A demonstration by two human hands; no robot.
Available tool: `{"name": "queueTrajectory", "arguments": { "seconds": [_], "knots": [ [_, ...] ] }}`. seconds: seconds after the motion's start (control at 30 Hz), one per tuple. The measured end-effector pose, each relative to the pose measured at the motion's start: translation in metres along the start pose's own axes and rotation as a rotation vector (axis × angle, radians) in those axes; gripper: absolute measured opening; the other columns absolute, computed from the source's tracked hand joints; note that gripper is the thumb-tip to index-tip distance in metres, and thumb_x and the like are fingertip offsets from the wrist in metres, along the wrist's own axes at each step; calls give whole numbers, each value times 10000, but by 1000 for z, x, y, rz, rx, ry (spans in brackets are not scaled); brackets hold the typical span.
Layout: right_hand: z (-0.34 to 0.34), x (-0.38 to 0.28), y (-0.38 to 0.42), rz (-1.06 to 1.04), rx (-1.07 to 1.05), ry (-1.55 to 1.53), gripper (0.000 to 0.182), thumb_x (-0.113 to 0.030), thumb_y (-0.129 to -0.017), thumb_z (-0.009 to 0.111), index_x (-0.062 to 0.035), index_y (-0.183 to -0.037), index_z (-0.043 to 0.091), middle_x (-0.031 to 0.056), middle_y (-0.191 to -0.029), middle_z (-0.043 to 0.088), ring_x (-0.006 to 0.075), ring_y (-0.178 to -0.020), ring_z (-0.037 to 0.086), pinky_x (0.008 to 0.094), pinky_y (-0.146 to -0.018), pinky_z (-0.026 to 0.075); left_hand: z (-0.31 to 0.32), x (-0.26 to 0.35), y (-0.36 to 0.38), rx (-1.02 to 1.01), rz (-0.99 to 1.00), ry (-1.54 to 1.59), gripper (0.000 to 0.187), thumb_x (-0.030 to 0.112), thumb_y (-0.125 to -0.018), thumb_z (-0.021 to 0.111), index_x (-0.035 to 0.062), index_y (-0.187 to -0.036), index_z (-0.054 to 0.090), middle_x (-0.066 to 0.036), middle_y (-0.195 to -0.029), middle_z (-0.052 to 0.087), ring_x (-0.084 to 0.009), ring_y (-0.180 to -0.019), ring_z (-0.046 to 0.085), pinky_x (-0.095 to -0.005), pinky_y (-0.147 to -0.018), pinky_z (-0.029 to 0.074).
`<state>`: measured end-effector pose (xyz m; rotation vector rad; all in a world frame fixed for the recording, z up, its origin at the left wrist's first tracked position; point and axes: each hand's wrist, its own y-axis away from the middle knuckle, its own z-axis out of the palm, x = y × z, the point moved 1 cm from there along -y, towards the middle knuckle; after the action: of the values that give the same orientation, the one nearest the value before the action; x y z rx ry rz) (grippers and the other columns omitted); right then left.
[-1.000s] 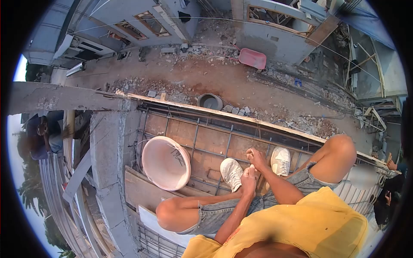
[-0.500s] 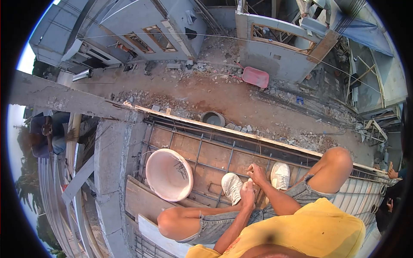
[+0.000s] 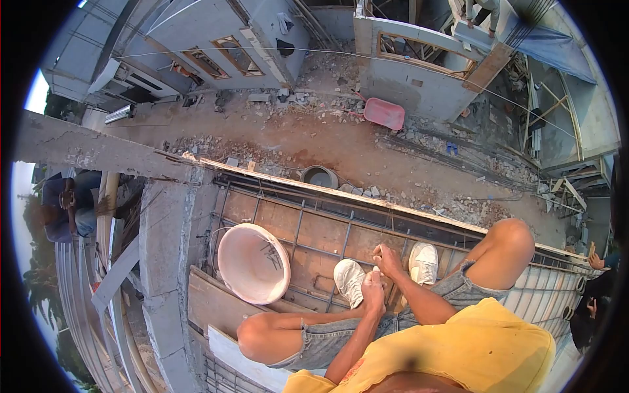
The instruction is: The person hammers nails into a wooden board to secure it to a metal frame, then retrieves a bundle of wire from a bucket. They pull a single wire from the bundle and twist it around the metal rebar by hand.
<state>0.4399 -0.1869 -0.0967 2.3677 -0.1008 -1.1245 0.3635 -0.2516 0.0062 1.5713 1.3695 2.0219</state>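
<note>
Touching hands just above rebar

My view has tilted slightly since a second ago, so the pink basin and the red tub sit a little differently in frame. My left hand has edged up toward my right hand, the two now almost touching between the white shoes.

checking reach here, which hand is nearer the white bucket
Left. The left hand is between the shoes, on the side toward the bucket; the right hand is just beyond it, farther away.
</note>
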Motion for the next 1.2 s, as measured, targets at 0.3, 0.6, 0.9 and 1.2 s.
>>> {"name": "queueTrajectory", "arguments": {
  "seconds": [0.3,0.6,0.9,1.2],
  "knots": [
    [-6,-7,-4,32,-57,7,151,-60,-820,690,-12,-942,618,215,-878,685,411,-878,660,470,-759,500,1,-1,7,33,-97,73,257,267,-1030,521,80,-861,572,39,-676,485,-66,-600,456,-228,-553,404],
    [-4,-6,-10,18,-79,72,141,-80,-802,695,-41,-924,637,210,-868,691,408,-886,664,489,-778,502,-1,-13,7,125,-37,252,212,218,-1029,495,103,-858,544,47,-689,458,-63,-587,440,-231,-535,398],
    [5,-1,-2,79,-53,108,148,-108,-821,699,-55,-937,624,205,-890,695,407,-921,663,502,-804,505,-13,-24,4,173,-7,413,217,191,-1019,507,103,-822,523,27,-699,481,-78,-602,465,-241,-522,402],
    [-56,-54,-3,-9,-7,250,206,-148,-876,678,-20,-1032,638,219,-1016,692,415,-993,654,505,-835,506,-10,-17,3,49,110,197,280,215,-1026,522,122,-764,482,53,-661,437,-50,-571,384,-223,-513,330]
  ]
}}
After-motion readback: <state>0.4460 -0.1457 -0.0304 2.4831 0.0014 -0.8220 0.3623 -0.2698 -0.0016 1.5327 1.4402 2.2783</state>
